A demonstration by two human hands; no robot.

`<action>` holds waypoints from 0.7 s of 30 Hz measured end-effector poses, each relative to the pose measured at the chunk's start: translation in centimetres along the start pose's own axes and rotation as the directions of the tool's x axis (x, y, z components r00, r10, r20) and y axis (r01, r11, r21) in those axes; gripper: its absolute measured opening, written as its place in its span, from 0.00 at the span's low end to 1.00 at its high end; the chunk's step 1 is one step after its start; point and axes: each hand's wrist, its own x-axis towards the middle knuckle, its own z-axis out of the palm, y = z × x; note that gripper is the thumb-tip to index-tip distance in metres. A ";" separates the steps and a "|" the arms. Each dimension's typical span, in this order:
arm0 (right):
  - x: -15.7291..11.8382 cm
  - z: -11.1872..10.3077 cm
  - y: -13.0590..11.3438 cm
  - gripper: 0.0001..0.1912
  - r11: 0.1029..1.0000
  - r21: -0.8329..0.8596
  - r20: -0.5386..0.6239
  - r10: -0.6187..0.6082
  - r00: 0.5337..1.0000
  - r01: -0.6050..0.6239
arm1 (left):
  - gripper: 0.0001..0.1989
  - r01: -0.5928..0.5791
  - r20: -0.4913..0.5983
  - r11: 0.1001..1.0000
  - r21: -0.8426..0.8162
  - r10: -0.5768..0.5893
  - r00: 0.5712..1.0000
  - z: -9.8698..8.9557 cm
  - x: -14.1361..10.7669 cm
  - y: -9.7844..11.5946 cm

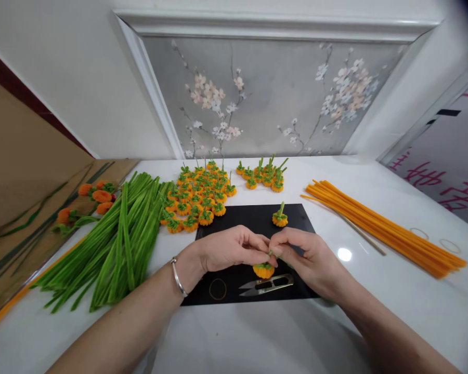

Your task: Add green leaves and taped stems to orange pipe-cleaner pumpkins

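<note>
Over the black mat (242,215), my left hand (234,249) and my right hand (302,254) meet fingertip to fingertip. Both pinch the green top of a small orange pumpkin (263,270), whose ribbed body hangs below the fingers. Just beneath it lie metal thread snips (267,284). A rubber band (217,289) rests on the mat to their left. Another pumpkin with an upright green stem (280,218) stands on the mat, beyond my right hand.
Green stems (120,239) are heaped at the left, near orange flowers (101,196). Several finished pumpkins (197,197) cluster behind the mat, with a smaller group (267,176) to their right. Orange stems (386,223) lie on the white table (218,337) at the right.
</note>
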 end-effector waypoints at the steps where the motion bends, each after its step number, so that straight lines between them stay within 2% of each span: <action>1: 0.0 0.0 0.0 0.11 1.000 -0.006 -0.004 0.001 1.000 -0.001 | 0.05 -0.011 -0.018 1.000 -0.008 0.011 1.000 0.1 0.1 -0.1; 8: 0.0 0.4 0.2 0.11 0.984 -0.179 -0.039 -0.005 0.999 -0.002 | 0.02 0.000 -0.189 1.000 0.017 0.004 0.982 0.7 0.4 -0.5; 13: 0.3 0.6 0.0 0.10 0.981 -0.192 -0.055 -0.009 0.998 -0.001 | 0.04 0.030 -0.275 1.000 0.007 -0.027 0.961 1.2 0.6 -0.7; 17: 0.2 0.5 -0.1 0.10 0.985 -0.170 -0.067 0.031 0.997 -0.042 | 0.06 -0.017 -0.332 0.998 0.056 0.035 0.943 1.4 0.7 -0.7; 21: 0.1 0.7 0.0 0.09 0.980 -0.160 -0.115 0.101 0.988 -0.119 | 0.08 -0.016 -0.419 0.973 0.231 0.115 0.901 1.7 0.9 -0.6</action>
